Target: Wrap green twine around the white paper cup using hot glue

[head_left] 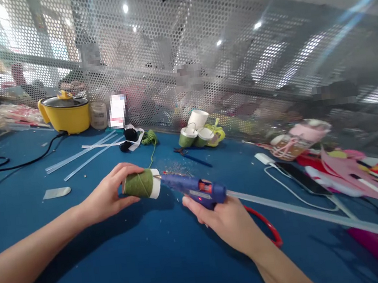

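My left hand (121,189) is closed around a white paper cup (155,183) laid on its side in the air, most of it wrapped in green yarn (138,185). A strand runs from the cup back to a small green yarn bundle (149,137). My right hand (224,222) grips a blue hot glue gun (194,187) with a small red light on. Its nozzle is at the cup's white band, close to the yarn's edge; whether it touches I cannot tell. A long clear glue stick (304,212) sticks out of the gun's back.
Behind stand white and green-wrapped cups (198,119) beside pliers (194,157). Loose glue sticks (83,155) lie at left, near a yellow electric pot (68,115) and a phone (117,110). Red-handled scissors (268,226) are under my right wrist. Felt pieces (355,176) and another phone (303,178) lie right.
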